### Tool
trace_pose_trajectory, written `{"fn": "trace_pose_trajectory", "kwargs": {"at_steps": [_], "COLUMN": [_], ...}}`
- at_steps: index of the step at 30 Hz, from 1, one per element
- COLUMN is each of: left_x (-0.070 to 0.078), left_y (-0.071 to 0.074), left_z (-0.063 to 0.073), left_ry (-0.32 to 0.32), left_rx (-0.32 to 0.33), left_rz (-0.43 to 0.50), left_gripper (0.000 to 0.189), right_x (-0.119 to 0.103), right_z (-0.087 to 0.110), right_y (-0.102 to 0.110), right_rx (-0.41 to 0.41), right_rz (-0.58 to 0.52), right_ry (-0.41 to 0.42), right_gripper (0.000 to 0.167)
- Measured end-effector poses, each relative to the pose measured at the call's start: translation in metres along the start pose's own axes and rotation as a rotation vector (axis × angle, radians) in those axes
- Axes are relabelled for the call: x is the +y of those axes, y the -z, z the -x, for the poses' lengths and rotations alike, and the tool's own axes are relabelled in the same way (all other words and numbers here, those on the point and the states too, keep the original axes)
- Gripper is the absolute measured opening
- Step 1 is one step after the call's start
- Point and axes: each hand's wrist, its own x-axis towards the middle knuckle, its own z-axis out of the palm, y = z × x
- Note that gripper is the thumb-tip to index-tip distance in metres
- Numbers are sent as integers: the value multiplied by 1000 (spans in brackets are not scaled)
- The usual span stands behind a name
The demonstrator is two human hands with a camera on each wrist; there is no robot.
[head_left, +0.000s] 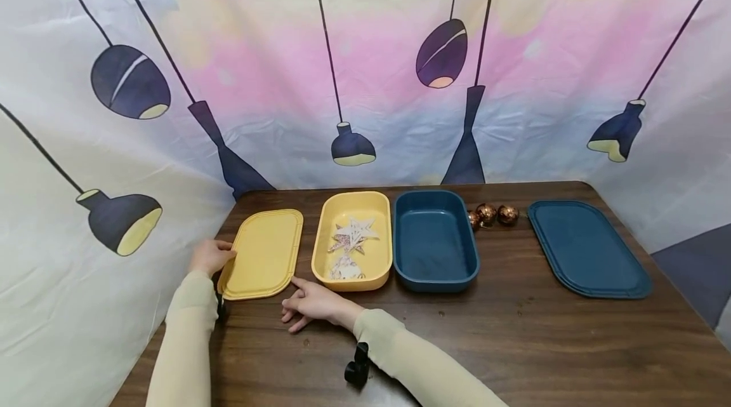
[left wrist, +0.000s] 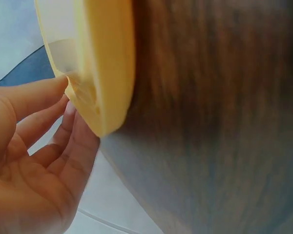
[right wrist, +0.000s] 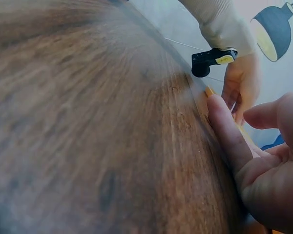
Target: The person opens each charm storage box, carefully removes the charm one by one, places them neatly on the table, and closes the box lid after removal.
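The yellow lid (head_left: 265,251) lies at the left of the wooden table in the head view. My left hand (head_left: 210,256) pinches its left edge; in the left wrist view the thumb (left wrist: 41,97) is on one face with fingers curled at the rim. My right hand (head_left: 316,302) is at the lid's near right corner, its index fingertip right at the edge and the other fingers loosely bent, gripping nothing. Just right of the lid stands a yellow box (head_left: 354,284) with several glittery star ornaments (head_left: 355,234) inside.
A dark blue box (head_left: 436,285) stands close beside the yellow one. Copper-coloured balls (head_left: 507,214) lie behind its right side. Farther right is a dark blue lid (head_left: 588,248) on the table (head_left: 502,343). A patterned cloth (head_left: 388,64) hangs behind the table.
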Motion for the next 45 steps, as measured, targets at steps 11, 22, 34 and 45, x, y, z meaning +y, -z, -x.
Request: {"fn": "trace_pose_trajectory", "kwargs": {"at_steps": [11,22,34,45], "left_x": [13,19,59,107], "left_y": [4,2,-2,-26], "left_z": [0,23,28,40], "left_ry": [2,-114,-270,-439], "left_rx": [-6,169,255,265], "left_rz": [6,53,83,55], "left_gripper": [47,40,38,43], "right_x": [4,0,-33,-90], "right_z": [4,43,93,107], "right_y": [-3,9,51,88], "right_rx": [48,-176,-261,-119], "right_rz": [63,276,566,565], "right_ry": [82,39,139,243], "right_gripper": [67,46,33,30]}}
